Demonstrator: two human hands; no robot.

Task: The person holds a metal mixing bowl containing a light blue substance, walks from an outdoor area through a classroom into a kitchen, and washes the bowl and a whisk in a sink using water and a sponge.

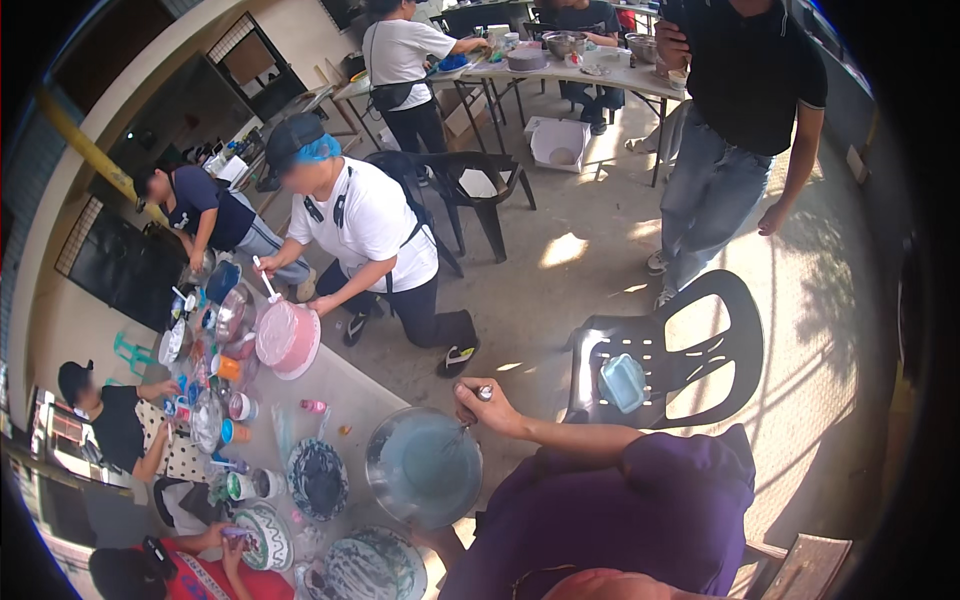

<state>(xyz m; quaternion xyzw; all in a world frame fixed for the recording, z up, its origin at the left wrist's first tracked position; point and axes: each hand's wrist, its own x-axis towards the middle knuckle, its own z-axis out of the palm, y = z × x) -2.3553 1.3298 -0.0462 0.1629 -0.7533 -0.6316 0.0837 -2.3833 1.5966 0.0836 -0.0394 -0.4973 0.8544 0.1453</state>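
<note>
My right hand (481, 403) grips the metal handle of a wire whisk (454, 442), whose wires dip toward a wide metal mixing bowl (381, 491). Smooth pale blue-grey icing or batter (421, 469) covers the bowl's inside. At the bowl's near lower rim is my left hand (432, 537), holding it; its fingers are mostly hidden. The bowl sits at the edge of a long table (349, 390). Beside it lies a round dark-and-white marbled piece (319, 478), with a larger marbled round cake (371, 566) nearer the bottom of the view.
A person in white spreads icing on a pink cake (288, 341); another decorates a green-and-white cake (262, 536). Cups, bowls and a pink bottle (313, 406) crowd the table. A black plastic chair (712, 360) holds a light blue container (622, 382). Someone stands beyond it.
</note>
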